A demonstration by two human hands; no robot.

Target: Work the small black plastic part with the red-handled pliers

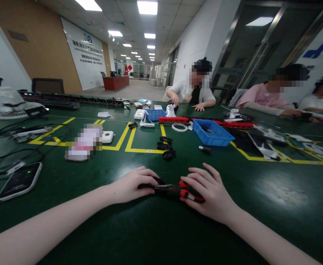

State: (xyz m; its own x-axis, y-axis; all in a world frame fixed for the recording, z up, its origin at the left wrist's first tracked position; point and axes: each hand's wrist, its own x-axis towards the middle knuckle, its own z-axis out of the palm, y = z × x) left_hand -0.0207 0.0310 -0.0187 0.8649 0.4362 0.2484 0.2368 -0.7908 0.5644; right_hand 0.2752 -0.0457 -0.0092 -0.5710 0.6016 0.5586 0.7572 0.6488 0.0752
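Note:
Over the near middle of the green table (139, 235), my right hand (208, 189) grips a pair of pliers (183, 191) by its red and black handles, with a couple of fingers stretched out. The metal jaws point left and reach a small black part (146, 186). My left hand (135, 184) pinches that part between thumb and fingers; its exact kind I cannot make out. Whether the jaws bite on it or only touch it is unclear. Just beyond my hands lie several similar-looking black parts (165, 145).
A blue bin (213, 134) stands beyond my right hand, with a short dark cylinder (204, 149) before it. Phones (20, 180) and cables (1, 147) lie to the left. Yellow tape (147, 151) marks the table. A person (197, 86) sits opposite; others (271, 92) sit at right.

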